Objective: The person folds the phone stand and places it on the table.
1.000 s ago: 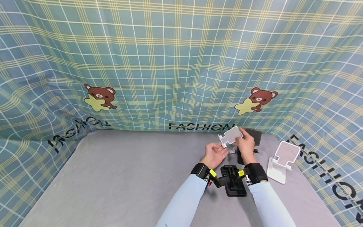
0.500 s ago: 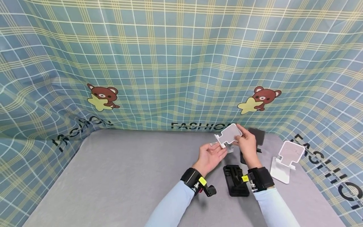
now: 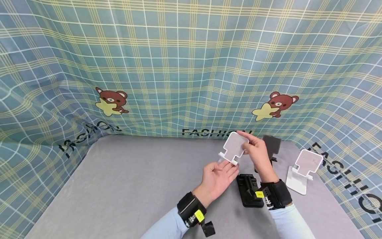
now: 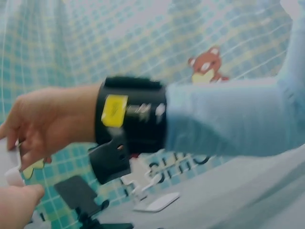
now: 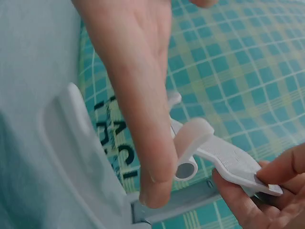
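Head view: a white stand is held raised above the far part of the table, its plate tilted. The plate's right edge is pinched between thumb and fingers of the right hand, a narrow grip. Nothing is gripped by the left hand: palm turned up, fingers extended, their tips laid at the stand's lower end, near the two small prongs.

Right wrist view: the plate's edge is seen caught between thumb and finger; the left fingers are seen across the stand's arm, close to the hinge. How firmly they are pressed cannot be told. The stand's base is shown to one side, angled away from the plate.

Near the right wrist, a black stand is laid low on the table. Behind the right hand, a dark stand is partly hidden. Farther right, a second white stand is set with its plate raised over its base.

Both wrists are wrapped in black bands, with light blue sleeves below. The grey table is backed by plaid cloth, printed with brown bears and dark lettering.
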Action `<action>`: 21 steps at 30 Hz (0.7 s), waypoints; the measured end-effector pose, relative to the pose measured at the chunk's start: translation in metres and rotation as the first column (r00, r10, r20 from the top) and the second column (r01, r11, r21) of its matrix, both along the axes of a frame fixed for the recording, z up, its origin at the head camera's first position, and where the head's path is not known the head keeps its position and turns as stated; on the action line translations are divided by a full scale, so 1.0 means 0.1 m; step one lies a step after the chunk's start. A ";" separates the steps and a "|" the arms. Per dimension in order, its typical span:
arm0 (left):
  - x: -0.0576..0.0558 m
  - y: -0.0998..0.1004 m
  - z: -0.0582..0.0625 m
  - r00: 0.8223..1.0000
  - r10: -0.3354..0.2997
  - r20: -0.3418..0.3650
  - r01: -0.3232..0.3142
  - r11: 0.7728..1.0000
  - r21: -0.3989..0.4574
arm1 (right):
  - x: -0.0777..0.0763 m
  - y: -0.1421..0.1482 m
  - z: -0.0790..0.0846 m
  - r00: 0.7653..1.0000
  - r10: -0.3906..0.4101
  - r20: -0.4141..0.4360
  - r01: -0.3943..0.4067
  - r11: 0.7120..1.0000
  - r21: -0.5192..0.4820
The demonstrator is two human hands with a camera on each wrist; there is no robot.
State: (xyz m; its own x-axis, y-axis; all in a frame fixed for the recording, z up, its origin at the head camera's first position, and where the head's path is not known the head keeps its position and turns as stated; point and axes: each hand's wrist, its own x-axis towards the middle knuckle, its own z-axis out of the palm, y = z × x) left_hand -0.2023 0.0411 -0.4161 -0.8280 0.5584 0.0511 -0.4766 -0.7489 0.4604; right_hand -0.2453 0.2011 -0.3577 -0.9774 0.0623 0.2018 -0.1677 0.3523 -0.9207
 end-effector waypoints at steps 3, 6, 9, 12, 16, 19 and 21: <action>0.15 -0.07 0.01 1.000 0.013 0.011 -0.012 1.000 -0.003 | 0.05 -0.04 0.00 0.996 0.091 0.002 -0.091 0.996 0.013; 0.28 -0.11 0.02 0.999 0.026 0.032 -0.027 1.000 0.007 | 0.09 -0.08 0.00 0.984 0.179 0.007 -0.179 0.984 0.020; 0.38 -0.13 0.01 0.997 0.046 0.060 -0.047 0.999 0.019 | 0.11 -0.11 -0.02 0.968 0.252 0.013 -0.252 0.968 0.015; 0.47 -0.15 0.00 0.994 0.073 0.076 -0.074 0.997 0.013 | 0.14 -0.15 -0.03 0.950 0.312 0.013 -0.312 0.950 0.002; 0.54 -0.18 -0.02 0.991 0.098 0.087 -0.098 0.995 0.000 | 0.16 -0.20 -0.05 0.934 0.355 0.021 -0.355 0.935 -0.002; 0.57 -0.20 -0.04 0.990 0.112 0.092 -0.111 0.994 -0.009 | 0.18 -0.22 -0.06 0.931 0.363 0.029 -0.363 0.932 -0.007; 0.59 -0.20 -0.04 0.988 0.119 0.093 -0.118 0.993 -0.015 | 0.19 -0.22 -0.08 0.933 0.359 0.030 -0.358 0.933 -0.019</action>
State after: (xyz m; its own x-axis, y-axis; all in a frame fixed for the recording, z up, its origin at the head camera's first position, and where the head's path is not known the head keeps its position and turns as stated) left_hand -0.1437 0.0211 -0.4202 -0.8894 0.4558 -0.0347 -0.4258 -0.7985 0.4256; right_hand -0.2259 0.1790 -0.3652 -0.9413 -0.2909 0.1710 -0.2503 0.2621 -0.9320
